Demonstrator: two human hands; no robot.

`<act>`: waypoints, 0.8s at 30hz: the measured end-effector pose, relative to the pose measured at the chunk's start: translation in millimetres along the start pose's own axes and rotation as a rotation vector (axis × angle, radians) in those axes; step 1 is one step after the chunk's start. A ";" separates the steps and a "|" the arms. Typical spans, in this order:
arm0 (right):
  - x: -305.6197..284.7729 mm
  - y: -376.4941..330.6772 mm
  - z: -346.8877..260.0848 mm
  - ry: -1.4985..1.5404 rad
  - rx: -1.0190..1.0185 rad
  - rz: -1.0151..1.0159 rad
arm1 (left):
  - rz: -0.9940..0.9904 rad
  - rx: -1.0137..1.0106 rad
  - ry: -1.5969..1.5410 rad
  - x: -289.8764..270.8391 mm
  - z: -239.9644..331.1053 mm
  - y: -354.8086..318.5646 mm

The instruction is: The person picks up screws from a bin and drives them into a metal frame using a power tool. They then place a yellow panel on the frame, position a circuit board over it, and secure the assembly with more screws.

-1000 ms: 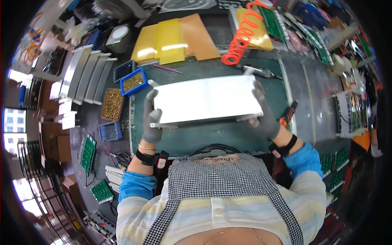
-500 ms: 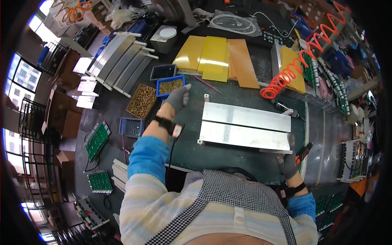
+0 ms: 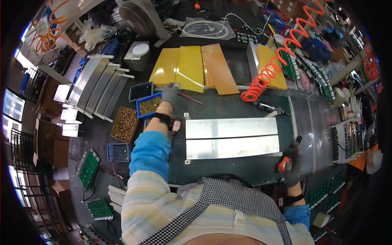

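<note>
My left hand (image 3: pixel 170 97), in a grey glove, is closed beside the blue bin of small brass-coloured screws (image 3: pixel 149 106). Whatever its fingers may pinch is too small to make out. A dark pink stick-like tool (image 3: pixel 190 98) lies just right of it. In front of me lie two long silver metal panels (image 3: pixel 232 147), side by side, with small tabs at their corners. My right hand (image 3: pixel 293 163), also gloved, is closed around an orange-and-black hand tool (image 3: pixel 282 164) right of the panels, apart from them. The tool's exact kind is unclear.
Yellow sheets (image 3: pixel 190 69) and orange sheets (image 3: pixel 220 69) lie beyond the panels. A red coiled hose (image 3: pixel 261 83) leads to a powered driver (image 3: pixel 267 107). On the left stand a box of copper-coloured screws (image 3: pixel 124 124), stacked metal panels (image 3: pixel 98 85) and green circuit boards (image 3: pixel 89 167).
My right hand has come away from the panels' near right corner, with the orange-and-black tool now in its grip. My left hand has shifted slightly nearer the panels. The whole view has turned.
</note>
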State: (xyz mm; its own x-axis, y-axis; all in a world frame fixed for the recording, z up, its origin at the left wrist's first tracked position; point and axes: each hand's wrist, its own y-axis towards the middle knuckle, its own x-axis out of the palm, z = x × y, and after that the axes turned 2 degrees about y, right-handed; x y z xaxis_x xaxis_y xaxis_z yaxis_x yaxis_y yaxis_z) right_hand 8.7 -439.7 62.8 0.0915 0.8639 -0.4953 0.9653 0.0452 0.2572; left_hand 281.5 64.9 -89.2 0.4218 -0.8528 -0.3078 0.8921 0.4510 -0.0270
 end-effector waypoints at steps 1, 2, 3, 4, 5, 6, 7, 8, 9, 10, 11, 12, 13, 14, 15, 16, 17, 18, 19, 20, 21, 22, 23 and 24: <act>-3.9 6.9 4.6 -0.024 -0.100 0.087 | -0.013 0.019 -0.043 -25.4 37.8 -20.6; -8.9 15.9 10.8 0.049 -0.135 0.087 | 0.020 0.122 0.053 -49.4 55.6 -32.7; -11.9 26.8 15.9 0.126 -0.171 0.077 | 0.046 0.319 0.068 -79.3 72.5 -48.3; -14.9 38.0 11.3 0.054 -0.151 0.067 | 0.155 0.487 0.176 -116.0 78.3 -57.8; -18.8 49.4 3.4 -0.024 -0.131 0.055 | 0.258 0.654 0.280 -140.6 86.5 -72.2; -17.6 59.7 -3.4 0.052 -0.203 0.120 | 0.250 0.640 0.271 -146.9 122.1 -101.9; -13.9 71.0 -9.9 0.132 -0.284 0.184 | 0.253 0.628 0.264 -157.3 160.7 -134.6; -12.4 81.0 -14.8 0.161 -0.331 0.201 | 0.254 0.634 0.300 -166.6 179.4 -157.5; -11.0 89.0 -22.7 0.191 -0.381 0.214 | 0.258 0.639 0.336 -175.5 191.9 -176.4; -9.5 96.3 -36.3 0.197 -0.378 0.207 | 0.261 0.633 0.343 -178.3 202.1 -192.6; -6.8 104.5 -53.8 0.197 -0.453 0.173 | 0.226 0.764 0.418 -179.7 211.4 -212.0; -5.0 108.8 -69.8 0.192 -0.528 0.142 | 0.184 0.895 0.488 -177.7 218.1 -226.4; -3.4 110.5 -83.4 0.204 -0.531 0.131 | 0.193 0.886 0.499 -173.5 223.6 -238.2; -3.1 112.0 -96.6 0.194 -0.528 0.042 | 0.128 0.996 0.610 -167.0 230.2 -248.5; -1.2 111.6 -103.5 0.182 -0.527 -0.046 | 0.057 1.104 0.722 -161.0 234.0 -256.8; 1.9 110.0 -104.9 0.169 -0.538 -0.062 | 0.069 1.099 0.733 -156.8 236.0 -264.2; 0.8 109.4 -104.9 0.178 -0.547 -0.068 | -0.010 1.049 0.683 -153.2 237.5 -269.9; -1.9 109.5 -103.7 0.089 -0.518 -0.162 | -0.088 1.000 0.630 -150.5 238.7 -273.8; -3.9 108.4 -103.5 -0.006 -0.485 -0.253 | -0.080 0.998 0.634 -148.2 239.7 -276.4; 1.5 107.4 -102.3 -0.013 -0.518 -0.217 | -0.076 1.012 0.644 -146.1 240.5 -277.3; 4.3 107.7 -98.1 -0.011 -0.523 -0.218 | -0.073 1.026 0.652 -143.8 240.9 -277.1; 5.4 110.2 -92.9 -0.021 -0.534 -0.205 | -0.044 1.014 0.643 -140.7 239.7 -275.8; 5.1 113.4 -89.6 -0.031 -0.544 -0.191 | -0.037 1.014 0.643 -137.8 239.5 -274.9; 4.4 117.4 -88.6 -0.032 -0.550 -0.192 | -0.040 1.012 0.634 -134.8 239.5 -273.6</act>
State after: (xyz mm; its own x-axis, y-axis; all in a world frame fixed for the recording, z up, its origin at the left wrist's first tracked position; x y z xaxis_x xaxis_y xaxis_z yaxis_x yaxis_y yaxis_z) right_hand 100.8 -386.1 164.4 -0.0575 0.7992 -0.5983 0.6970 0.4612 0.5491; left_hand 19.3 -6.6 187.5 0.4893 -0.4518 -0.7460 0.7454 -0.2273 0.6266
